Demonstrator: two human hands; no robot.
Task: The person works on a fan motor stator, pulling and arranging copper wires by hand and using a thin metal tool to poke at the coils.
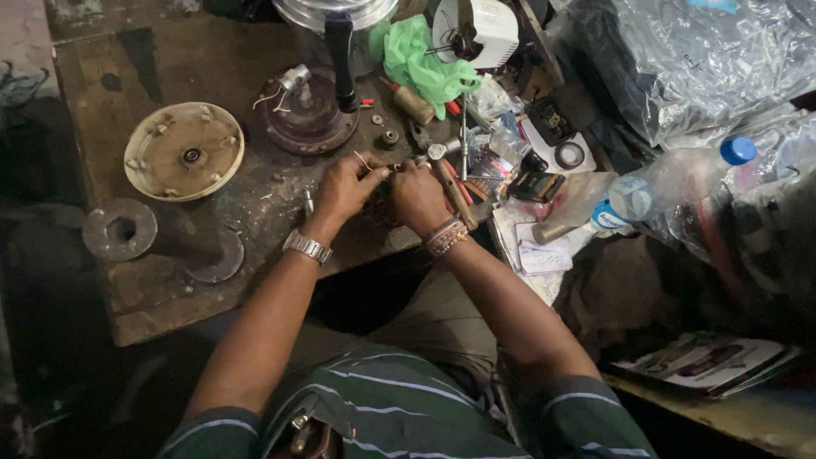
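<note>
My left hand (347, 188) and my right hand (419, 197) meet at the middle of a worn wooden workbench (153, 289). Both are closed around a small dark round part (380, 206) with thin wire ends, held between them just above the bench. A thin pale wire (364, 160) sticks up from my left fingers. A metal watch (306, 246) sits on my left wrist and bead bracelets (446, 237) on my right wrist. The part itself is mostly hidden by my fingers.
A cream round base plate (184, 150) lies at the left, a dark round plate (308, 115) with a black handle behind it. A metal ring (120, 229) lies at the bench's left edge. Green plastic (421, 59), tools, tape and clear bottles (680, 181) crowd the right.
</note>
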